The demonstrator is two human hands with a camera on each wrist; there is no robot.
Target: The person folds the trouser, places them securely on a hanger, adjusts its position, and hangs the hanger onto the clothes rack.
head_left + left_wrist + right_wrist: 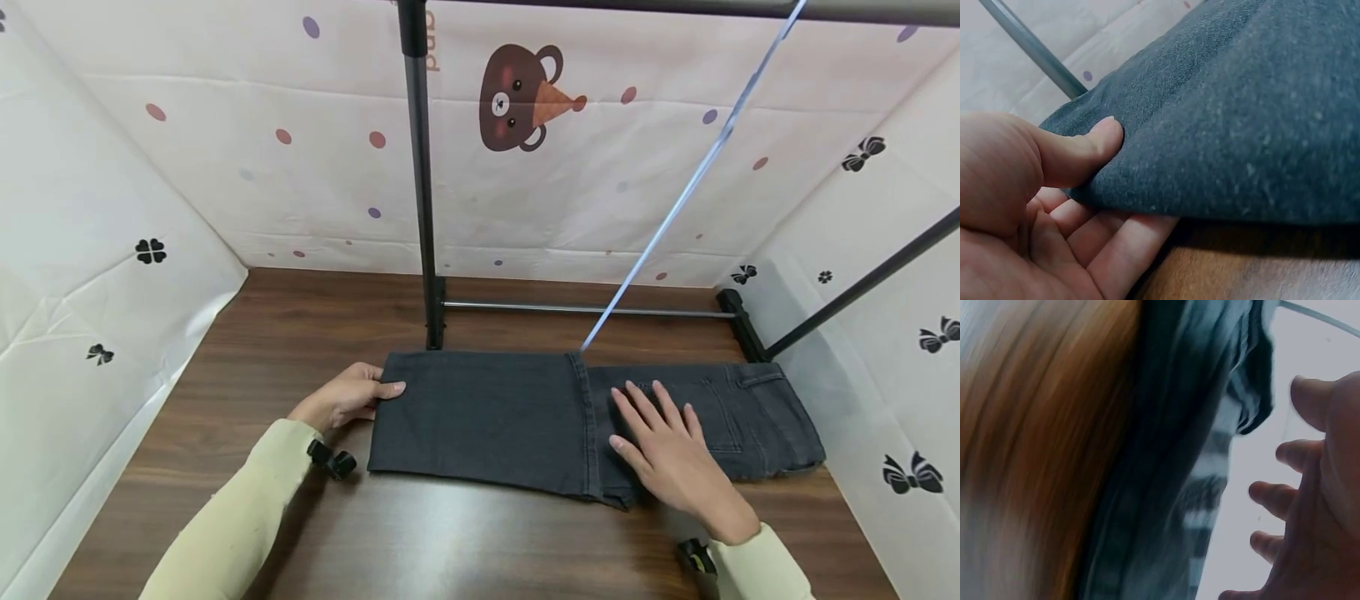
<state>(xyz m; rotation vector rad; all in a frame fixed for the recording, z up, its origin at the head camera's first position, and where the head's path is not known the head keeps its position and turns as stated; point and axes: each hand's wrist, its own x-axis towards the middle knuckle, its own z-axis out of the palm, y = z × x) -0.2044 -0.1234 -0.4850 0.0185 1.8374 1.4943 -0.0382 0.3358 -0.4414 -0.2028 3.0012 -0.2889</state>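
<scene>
Dark grey jeans lie folded over on the brown wood-grain surface, with the hem end across the middle and the pocket part at the right. At the left folded edge, my left hand pinches the denim, thumb on top and fingers underneath; the left wrist view shows this grip on the cloth closely. My right hand is over the jeans just right of the hem, palm down with fingers spread and nothing held. In the right wrist view its fingers appear apart from the denim.
Behind the jeans stands a black metal rack with an upright post and a low crossbar. A pale blue strip slants down from the top bar to behind the jeans. Patterned white sheets enclose the back and sides.
</scene>
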